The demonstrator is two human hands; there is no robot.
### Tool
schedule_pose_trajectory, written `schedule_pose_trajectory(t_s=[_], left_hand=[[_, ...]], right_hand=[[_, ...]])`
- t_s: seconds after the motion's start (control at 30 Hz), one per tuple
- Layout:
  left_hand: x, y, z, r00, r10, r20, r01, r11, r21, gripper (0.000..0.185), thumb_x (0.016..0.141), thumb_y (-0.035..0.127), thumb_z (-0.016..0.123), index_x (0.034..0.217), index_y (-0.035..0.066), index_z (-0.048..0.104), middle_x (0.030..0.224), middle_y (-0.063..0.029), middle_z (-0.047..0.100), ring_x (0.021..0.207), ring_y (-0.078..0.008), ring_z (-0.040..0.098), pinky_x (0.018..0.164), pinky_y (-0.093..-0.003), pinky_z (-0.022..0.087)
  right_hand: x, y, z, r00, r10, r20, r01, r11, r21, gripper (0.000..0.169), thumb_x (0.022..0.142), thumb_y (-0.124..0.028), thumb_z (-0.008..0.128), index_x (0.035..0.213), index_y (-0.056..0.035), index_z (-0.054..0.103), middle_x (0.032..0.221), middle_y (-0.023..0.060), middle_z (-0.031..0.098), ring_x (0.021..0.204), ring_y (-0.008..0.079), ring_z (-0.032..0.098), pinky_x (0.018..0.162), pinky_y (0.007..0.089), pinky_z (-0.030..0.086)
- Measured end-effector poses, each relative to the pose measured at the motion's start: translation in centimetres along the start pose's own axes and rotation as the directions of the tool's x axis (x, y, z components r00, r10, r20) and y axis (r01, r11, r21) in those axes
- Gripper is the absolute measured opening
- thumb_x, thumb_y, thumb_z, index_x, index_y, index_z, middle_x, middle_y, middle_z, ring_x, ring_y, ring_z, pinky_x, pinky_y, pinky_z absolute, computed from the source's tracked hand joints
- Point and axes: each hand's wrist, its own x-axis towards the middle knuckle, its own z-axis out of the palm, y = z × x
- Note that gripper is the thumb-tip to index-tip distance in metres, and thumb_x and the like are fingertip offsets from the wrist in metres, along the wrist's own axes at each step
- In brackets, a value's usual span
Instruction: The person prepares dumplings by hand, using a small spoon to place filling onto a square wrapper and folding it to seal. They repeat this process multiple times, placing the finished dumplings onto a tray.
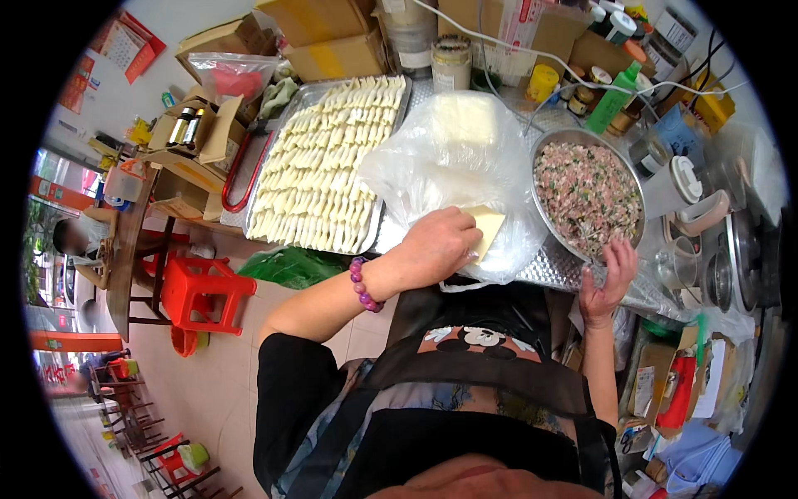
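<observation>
My left hand [439,242], with a beaded bracelet on its wrist, grips the edge of a pale yellow square dough wrapper [488,231]. Under it spreads a clear plastic bag [430,181], with a stack of similar wrappers [464,120] inside its far part. My right hand [608,280] is at the near rim of a round metal bowl [642,215], its thumb apart from the fingers. Whether it holds a thin tool there is not clear. Minced meat filling with green bits [586,190] fills the bowl. Rows of folded dumplings [327,168] cover a metal tray [399,109] on the left.
Jars and a green bottle [614,96] stand behind the bowl, with loose cables across them. A lidded plastic container [673,181] is at the right. Cardboard boxes [333,50] line the back. Left of the counter is a red plastic stool [206,293]; a person [93,240] sits beyond.
</observation>
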Motion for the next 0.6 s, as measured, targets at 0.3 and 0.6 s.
schedule_pose_trajectory(t_s=[0.3, 0.6], left_hand=[[0.4, 0.2, 0.9, 0.999, -0.036, 0.014, 0.034, 0.994, 0.101, 0.006, 0.074, 0.009, 0.061, 0.070, 0.004, 0.059, 0.071, -0.0124, 0.057, 0.071, -0.0325, 0.058, 0.062, -0.0416, 0.047], [0.9, 0.1, -0.7, 0.961, -0.262, 0.087, 0.269, 0.959, -0.087, 0.013, 0.080, 0.011, 0.059, 0.085, 0.000, 0.065, 0.080, -0.0164, 0.064, 0.075, -0.0338, 0.061, 0.067, -0.0398, 0.049]], right_hand=[[3.8, -3.3, -2.0, 0.989, -0.068, 0.133, 0.054, 0.993, 0.102, 0.020, 0.080, -0.008, 0.064, 0.099, -0.0042, 0.061, 0.099, 0.0110, 0.060, 0.097, 0.0323, 0.055, 0.094, 0.0477, 0.039], [5.9, -3.0, -4.7, 0.980, 0.040, 0.195, -0.064, 0.991, 0.118, 0.005, 0.084, -0.006, 0.060, 0.085, -0.0020, 0.063, 0.085, 0.0125, 0.062, 0.085, 0.0317, 0.058, 0.083, 0.0402, 0.043]])
